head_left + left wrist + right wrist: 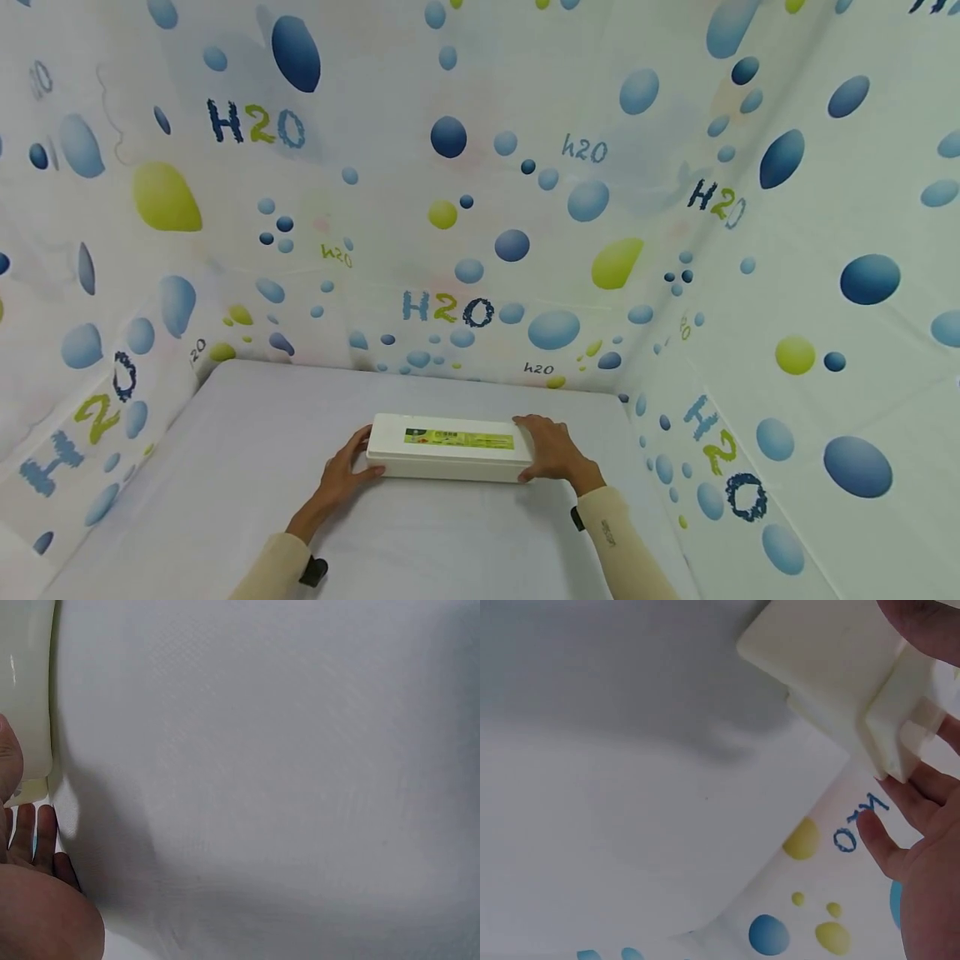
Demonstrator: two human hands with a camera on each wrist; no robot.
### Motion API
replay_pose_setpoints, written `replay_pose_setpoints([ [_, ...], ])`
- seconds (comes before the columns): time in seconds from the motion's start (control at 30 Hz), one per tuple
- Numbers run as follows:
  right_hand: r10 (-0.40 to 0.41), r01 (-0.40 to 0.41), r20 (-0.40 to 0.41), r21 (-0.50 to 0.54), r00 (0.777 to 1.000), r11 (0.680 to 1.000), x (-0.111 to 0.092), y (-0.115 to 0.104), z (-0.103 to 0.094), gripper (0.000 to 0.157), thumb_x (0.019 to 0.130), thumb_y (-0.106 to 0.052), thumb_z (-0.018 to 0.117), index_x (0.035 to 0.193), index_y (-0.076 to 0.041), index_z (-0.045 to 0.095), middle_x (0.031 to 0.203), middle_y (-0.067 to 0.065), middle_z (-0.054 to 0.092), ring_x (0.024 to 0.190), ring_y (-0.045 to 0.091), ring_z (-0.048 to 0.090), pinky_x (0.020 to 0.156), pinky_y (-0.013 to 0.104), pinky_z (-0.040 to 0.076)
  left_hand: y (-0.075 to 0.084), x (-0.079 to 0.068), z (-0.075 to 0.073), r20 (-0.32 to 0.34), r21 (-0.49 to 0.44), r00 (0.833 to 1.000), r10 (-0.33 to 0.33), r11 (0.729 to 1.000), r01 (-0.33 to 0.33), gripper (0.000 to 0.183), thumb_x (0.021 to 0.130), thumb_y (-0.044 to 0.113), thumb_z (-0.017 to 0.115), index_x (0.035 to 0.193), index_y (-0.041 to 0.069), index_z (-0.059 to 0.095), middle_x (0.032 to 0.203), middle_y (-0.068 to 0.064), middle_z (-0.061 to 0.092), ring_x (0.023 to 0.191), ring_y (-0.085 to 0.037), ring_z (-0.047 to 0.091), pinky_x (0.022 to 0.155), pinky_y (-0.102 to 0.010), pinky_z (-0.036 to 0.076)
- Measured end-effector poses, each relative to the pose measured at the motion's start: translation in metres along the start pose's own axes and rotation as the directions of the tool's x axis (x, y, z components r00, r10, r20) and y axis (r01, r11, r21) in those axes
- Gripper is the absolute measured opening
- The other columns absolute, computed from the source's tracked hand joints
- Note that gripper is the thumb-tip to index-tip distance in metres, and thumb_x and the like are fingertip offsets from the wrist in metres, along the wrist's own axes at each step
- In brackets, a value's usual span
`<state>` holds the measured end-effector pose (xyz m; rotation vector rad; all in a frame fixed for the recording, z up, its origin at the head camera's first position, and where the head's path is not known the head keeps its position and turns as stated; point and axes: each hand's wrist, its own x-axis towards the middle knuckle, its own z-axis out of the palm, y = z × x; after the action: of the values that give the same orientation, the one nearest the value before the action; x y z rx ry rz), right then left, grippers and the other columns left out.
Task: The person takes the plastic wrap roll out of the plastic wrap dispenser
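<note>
A long white lidded box point(450, 468) with a yellow-green printed label point(459, 439) on top lies crosswise between the two hands. The left hand point(343, 473) grips its left end, thumb at the front edge and fingers round the far side. At the opposite end the right hand point(553, 450) holds on the same way. Only part of the box point(26, 675) shows in the left wrist view, beside the thumb and fingertips. In the right wrist view, fingers touch the box's end point(825, 652), where a seam runs along the side. What is inside stays hidden.
A white cloth-covered table point(420, 542) spreads under the box. Walls of white fabric point(390, 167) printed with blue and green drops and "H2O" lettering close it in at the back and both sides. Dark straps show at both wrists.
</note>
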<state>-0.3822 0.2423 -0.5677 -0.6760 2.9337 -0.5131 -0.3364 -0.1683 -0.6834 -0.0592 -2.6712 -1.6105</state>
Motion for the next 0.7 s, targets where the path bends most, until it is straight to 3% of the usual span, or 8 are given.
replay_pose_setpoints([
  [0.2,-0.001,0.001,0.002,-0.020,1.000,1.000,0.005,0.004,0.001,0.109,0.063,-0.025,0.109,0.156,-0.005,0.056,0.151,0.016,0.067,0.137,0.038,0.062,0.107,0.060,0.047,0.001,0.005,0.001,0.012,-0.002,1.000,0.000,1.000,0.000,0.093,0.094,0.021,0.087,0.169,0.007,0.033,0.170,-0.026,0.044,0.159,-0.050,0.039,0.130,-0.078,0.017],
  [0.53,0.008,-0.008,0.006,-0.011,1.000,1.000,0.010,0.007,0.006,0.101,0.067,-0.022,0.106,0.154,-0.007,0.058,0.151,0.014,0.068,0.134,0.037,0.063,0.107,0.057,0.048,0.003,0.002,0.003,-0.052,0.023,0.997,0.050,0.999,-0.049,0.090,0.091,0.022,0.090,0.164,0.004,0.040,0.161,-0.028,0.053,0.148,-0.051,0.050,0.123,-0.080,0.029],
  [0.7,0.005,-0.005,0.022,0.005,1.000,1.000,0.011,0.007,0.008,0.099,0.067,-0.019,0.106,0.152,-0.006,0.059,0.143,0.015,0.070,0.126,0.036,0.063,0.110,0.060,0.051,0.006,-0.002,0.001,-0.030,0.009,0.999,0.017,1.000,-0.016,0.091,0.092,0.021,0.089,0.166,0.005,0.038,0.161,-0.028,0.054,0.151,-0.051,0.047,0.127,-0.078,0.023],
])
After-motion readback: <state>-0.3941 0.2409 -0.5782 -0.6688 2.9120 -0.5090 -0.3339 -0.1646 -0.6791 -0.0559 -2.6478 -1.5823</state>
